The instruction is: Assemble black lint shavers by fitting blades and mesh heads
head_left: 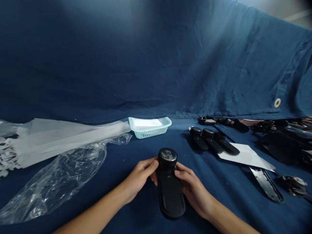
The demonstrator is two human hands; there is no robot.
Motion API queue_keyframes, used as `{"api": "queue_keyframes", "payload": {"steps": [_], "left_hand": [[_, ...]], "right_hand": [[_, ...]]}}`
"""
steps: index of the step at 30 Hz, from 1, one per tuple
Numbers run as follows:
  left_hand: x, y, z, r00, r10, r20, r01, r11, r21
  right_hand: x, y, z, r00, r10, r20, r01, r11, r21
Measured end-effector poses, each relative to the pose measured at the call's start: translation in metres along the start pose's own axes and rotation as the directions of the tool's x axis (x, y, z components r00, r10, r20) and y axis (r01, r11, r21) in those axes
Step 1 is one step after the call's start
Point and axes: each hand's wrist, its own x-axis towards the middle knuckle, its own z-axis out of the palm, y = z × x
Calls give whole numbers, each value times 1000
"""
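Observation:
A black fabric shaver (170,191) with a round perforated metal head is held upright in front of me, its handle pointing toward my body. My left hand (143,172) grips it on the left side just below the head, thumb against the edge. On the opposite side my right hand (191,182) is closed round the neck, thumb on the front near a small mark. The fingers behind the shaver are partly hidden. Farther right, several similar black shavers (212,140) lie side by side on the blue cloth.
A light-blue basket (151,133) with white sheets stands at the back. White sheet material (60,138) and a clear plastic bag (70,175) lie left. At right are a white paper (247,157), an opened casing (266,185), a small motor part (293,185) and dark clutter. A blue curtain (156,58) hangs behind.

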Motion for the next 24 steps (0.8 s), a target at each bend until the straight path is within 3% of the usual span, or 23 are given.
{"api": "queue_keyframes", "payload": {"steps": [10,24], "left_hand": [[-1,-1,4,994,-76,-81,74,997,-26],[2,-2,4,994,-84,-77,82,996,-25]], "right_hand": [[7,11,-10,1000,29,0,-29,998,57],[10,14,-10,969,67,-238,-49,995,82]]}}
